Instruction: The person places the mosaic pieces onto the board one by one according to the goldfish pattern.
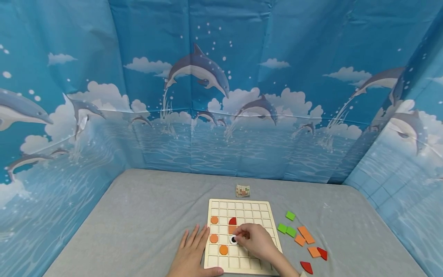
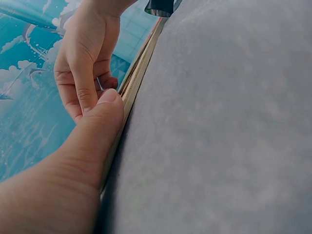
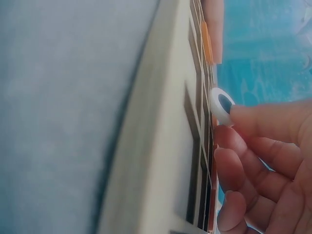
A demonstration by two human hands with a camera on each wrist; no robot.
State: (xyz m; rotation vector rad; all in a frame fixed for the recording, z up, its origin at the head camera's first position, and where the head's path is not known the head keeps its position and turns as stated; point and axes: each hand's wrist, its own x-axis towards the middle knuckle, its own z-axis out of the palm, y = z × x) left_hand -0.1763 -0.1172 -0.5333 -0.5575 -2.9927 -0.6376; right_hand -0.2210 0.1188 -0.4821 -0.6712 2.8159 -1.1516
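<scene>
R hand (image 1: 255, 240) is pinching the white disc w/ black ctr (image 3: 219, 105) btwn thumb & fingers at the gridded board (image 1: 238, 262), on the near side of 1 orange square (image 1: 232, 229) & 1 red pc (image 1: 233, 221). L hand (image 1: 192, 254) is resting w/ fingers straight, slightly spread, at the board's L edge, thumb touching the near edge; 3 green squares (image 1: 290, 216) are lying R of the board.

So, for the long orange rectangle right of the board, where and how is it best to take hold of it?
I would pinch the long orange rectangle across its narrow width at the far end, coming from above with the right hand, once that releases the white disc. The rectangle lies flat, and a small orange square crowds its near left side.
</scene>
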